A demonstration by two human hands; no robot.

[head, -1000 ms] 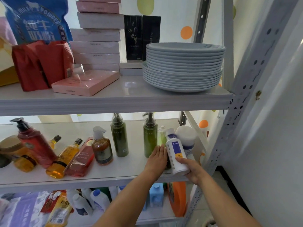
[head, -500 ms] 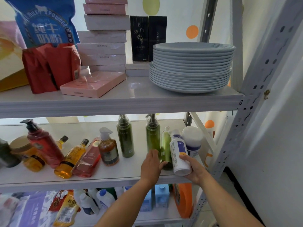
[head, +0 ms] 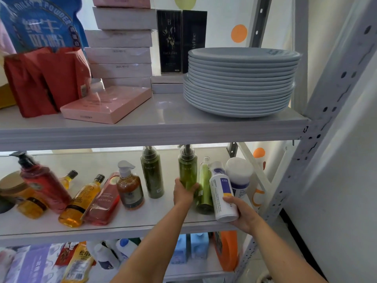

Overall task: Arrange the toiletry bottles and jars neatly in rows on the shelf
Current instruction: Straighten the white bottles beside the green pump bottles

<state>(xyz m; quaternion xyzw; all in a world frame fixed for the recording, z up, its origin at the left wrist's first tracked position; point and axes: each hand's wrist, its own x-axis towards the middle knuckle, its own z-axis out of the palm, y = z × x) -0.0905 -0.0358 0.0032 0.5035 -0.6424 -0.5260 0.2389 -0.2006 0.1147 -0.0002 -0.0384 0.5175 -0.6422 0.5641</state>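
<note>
Soft, bright daylight comes from the far side, washing the back of the middle shelf [head: 91, 162] to a pale glow, while the packets [head: 77, 262] on the shelf below sit dim. A whitish glare patch lies on the upper shelf [head: 163, 119] left of the stack of plates [head: 240, 82]. The wide lens bows the post [head: 336, 94] at the right, and the red pump bottle [head: 40, 180] near the left edge is slightly blurred.

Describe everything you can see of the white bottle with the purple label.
The white bottle looks plastic: a cylinder with a white cap and purple and yellow label. It is tilted at the right end of the middle shelf. The right hand grips its lower part; a light green bottle stands close beside it.
</note>
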